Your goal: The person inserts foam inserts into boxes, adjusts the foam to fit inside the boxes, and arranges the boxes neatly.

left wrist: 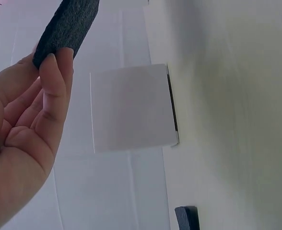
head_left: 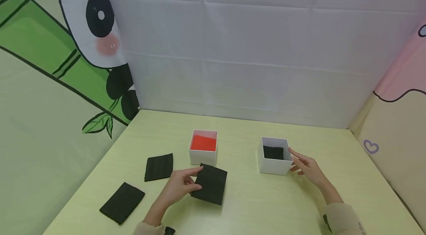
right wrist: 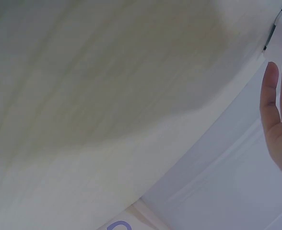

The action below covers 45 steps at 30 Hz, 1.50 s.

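Observation:
My left hand [head_left: 179, 186] pinches a folded black cloth [head_left: 211, 184] by its left edge, between thumb and fingers. The cloth is held tilted, in front of a white box [head_left: 203, 157] with a red piece [head_left: 203, 143] inside. In the left wrist view the held cloth [left wrist: 69, 28] looks thick and fuzzy, seen edge-on beside the box's side [left wrist: 131, 108]. My right hand [head_left: 307, 170] has its fingertips at the right side of a second white box [head_left: 274, 166], which contains a black piece [head_left: 273, 152]. Its fingers [right wrist: 270, 91] look fairly straight in the right wrist view.
Two more folded black cloths lie on the table's left: one farther back [head_left: 159, 167], another nearer the front [head_left: 122, 203]. Behind the pale wooden table [head_left: 246, 209] hangs a white curtain [head_left: 239, 50]. Printed walls stand at both sides.

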{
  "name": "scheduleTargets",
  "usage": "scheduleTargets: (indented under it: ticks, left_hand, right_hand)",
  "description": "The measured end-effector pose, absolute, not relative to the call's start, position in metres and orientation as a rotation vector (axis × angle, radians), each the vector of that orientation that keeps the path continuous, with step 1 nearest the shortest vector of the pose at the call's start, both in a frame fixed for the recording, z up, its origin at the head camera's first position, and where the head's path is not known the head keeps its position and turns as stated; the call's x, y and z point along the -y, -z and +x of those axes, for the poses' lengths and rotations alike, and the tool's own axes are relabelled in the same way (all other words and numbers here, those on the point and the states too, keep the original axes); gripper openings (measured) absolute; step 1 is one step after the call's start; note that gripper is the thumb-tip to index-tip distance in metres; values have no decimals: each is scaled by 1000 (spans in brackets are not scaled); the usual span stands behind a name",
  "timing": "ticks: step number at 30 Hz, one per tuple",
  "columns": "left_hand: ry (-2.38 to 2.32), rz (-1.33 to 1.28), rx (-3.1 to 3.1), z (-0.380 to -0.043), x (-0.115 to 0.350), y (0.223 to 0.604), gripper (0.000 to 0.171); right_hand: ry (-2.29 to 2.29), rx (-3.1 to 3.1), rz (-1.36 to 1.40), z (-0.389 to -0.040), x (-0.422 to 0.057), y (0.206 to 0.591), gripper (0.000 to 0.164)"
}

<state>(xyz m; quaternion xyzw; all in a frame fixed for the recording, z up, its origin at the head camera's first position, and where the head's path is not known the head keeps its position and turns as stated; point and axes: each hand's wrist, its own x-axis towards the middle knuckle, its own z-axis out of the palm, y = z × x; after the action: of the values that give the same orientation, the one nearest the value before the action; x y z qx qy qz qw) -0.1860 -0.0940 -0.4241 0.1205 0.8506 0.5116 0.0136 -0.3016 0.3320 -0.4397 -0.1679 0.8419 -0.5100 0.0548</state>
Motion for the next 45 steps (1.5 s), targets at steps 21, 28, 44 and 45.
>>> scheduleTargets:
  ticks: [21,28,44,45]
  left_hand:
    - [-1726,359,-2559,-205,61,423,51]
    - [-1768,414,-2507,-214,49,421,52]
    - [-1785,427,-2492,-213,25,388,48]
    - [-1786,421,-2493,-217,23,392,49]
  right_hand:
    - [1552,-2553,-509,-299,-332,443,44]
    - [1553,-2553,-517,-300,-332,441,43]
    - [1527,-2564,-511,-300,-330,437,45]
    - [1527,-2563,-507,-300,-330,437,45]
